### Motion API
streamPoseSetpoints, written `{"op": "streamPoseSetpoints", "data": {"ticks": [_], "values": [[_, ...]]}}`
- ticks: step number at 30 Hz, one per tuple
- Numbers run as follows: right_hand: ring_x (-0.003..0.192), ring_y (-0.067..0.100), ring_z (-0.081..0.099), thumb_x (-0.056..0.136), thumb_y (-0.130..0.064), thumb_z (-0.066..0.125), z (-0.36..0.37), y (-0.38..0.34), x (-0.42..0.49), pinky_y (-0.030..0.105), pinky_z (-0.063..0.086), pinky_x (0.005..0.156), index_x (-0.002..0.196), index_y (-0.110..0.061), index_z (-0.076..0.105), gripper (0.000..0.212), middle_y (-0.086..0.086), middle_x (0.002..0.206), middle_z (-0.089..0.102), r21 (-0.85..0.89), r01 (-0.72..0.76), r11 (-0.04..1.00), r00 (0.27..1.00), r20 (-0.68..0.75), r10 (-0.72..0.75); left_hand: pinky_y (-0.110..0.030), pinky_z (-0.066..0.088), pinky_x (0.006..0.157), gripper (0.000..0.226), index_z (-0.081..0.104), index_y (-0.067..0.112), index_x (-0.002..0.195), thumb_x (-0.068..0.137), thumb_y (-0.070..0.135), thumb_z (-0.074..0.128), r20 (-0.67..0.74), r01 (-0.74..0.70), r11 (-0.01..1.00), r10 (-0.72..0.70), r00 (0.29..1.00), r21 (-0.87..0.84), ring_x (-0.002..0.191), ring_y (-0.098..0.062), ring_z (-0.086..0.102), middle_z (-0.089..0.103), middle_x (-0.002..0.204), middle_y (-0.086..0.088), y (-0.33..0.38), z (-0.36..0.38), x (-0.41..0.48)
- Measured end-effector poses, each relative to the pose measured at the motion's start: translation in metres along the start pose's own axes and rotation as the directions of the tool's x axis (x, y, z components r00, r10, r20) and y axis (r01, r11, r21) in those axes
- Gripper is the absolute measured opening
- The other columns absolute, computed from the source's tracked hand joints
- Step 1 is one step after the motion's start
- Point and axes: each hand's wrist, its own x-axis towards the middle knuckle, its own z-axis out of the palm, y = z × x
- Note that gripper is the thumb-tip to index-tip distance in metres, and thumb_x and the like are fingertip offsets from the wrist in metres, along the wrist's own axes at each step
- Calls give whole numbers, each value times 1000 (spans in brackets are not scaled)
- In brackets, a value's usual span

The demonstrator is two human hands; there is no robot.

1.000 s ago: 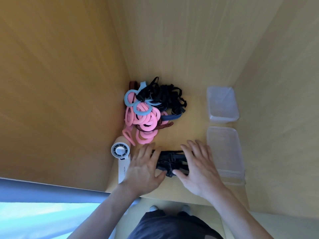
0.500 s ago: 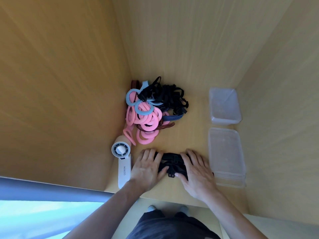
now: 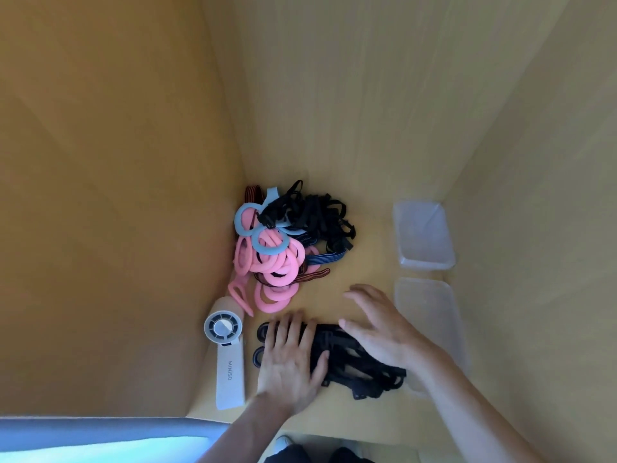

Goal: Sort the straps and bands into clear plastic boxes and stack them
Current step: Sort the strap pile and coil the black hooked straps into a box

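A: Left hand (image 3: 289, 360) is flat on the near bundle of black straps (image 3: 350, 357), fingers spread, palm pressing down. No pinch in that grip, just an open hand on top.

B: And the right hand (image 3: 380, 325)?

A: Hovering over the bundle's right end, fingers splayed and open. Whether it touches the straps, I cannot tell.

B: Where's the rest of the gear?

A: Farther back on the tabletop (image 3: 364, 272), a mixed heap: pink bands (image 3: 277, 272), blue bands (image 3: 267, 247) on top of them, a tangle of loose black straps (image 3: 317, 217) to the right. Well to the right, two clear plastic boxes (image 3: 422, 235), one behind the other, the near one partly hidden by the right forearm.

B: That white object at the left?

A: A handheld fan (image 3: 225, 349), lying just beside the left hand.
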Motion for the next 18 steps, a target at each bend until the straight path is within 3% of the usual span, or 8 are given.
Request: {"op": "streamPoseSetpoints", "data": {"ticks": [3, 7, 12, 16, 18], "values": [[134, 8, 36, 103, -30, 49, -27, -9, 29, 22, 23, 107, 142, -23, 45, 39, -10, 144, 38, 1, 20, 1000, 992, -125, -20, -49, 31, 113, 53, 60, 18, 133, 95, 51, 42, -34, -11, 1000, 10, 999, -16, 128, -33, 52, 58, 138, -10, -3, 4, 0], [128, 15, 43, 101, -24, 53, -45, -22, 72, 22, 30, 99, 133, -20, 53, 33, -8, 129, 45, 43, 25, 999, 970, -242, -14, -47, 29, 112, 50, 61, 19, 128, 92, 49, 47, -76, -23, 999, 21, 997, -24, 125, -31, 54, 60, 134, -8, -1, 5, -2], [137, 26, 40, 95, -34, 61, -52, -47, 128, 37, 34, 114, 147, -20, 41, 57, 3, 147, 41, 11, 39, 999, 940, -339, -33, -45, 29, 112, 50, 61, 21, 130, 89, 48, 52, -86, -23, 997, 16, 996, -72, 126, -28, 54, 59, 136, -4, -1, 3, -4], [147, 29, 29, 85, -66, 61, -48, -60, 167, 50, 29, 119, 155, -27, 26, 88, 6, 160, 27, 101, -44, 994, 960, -270, 70, -44, 30, 113, 54, 60, 20, 133, 86, 46, 55, -142, -46, 993, 30, 989, -112, 126, -25, 53, 58, 137, -2, -2, 4, -4], [147, 31, 27, 80, -71, 63, -40, -60, 181, 53, 30, 118, 154, -30, 28, 91, 7, 160, 26, 182, -86, 980, 969, -211, 125, -44, 31, 112, 54, 61, 19, 132, 85, 45, 54, -166, -51, 992, 31, 986, -118, 126, -24, 54, 59, 137, -1, -2, 4, -4]]}}
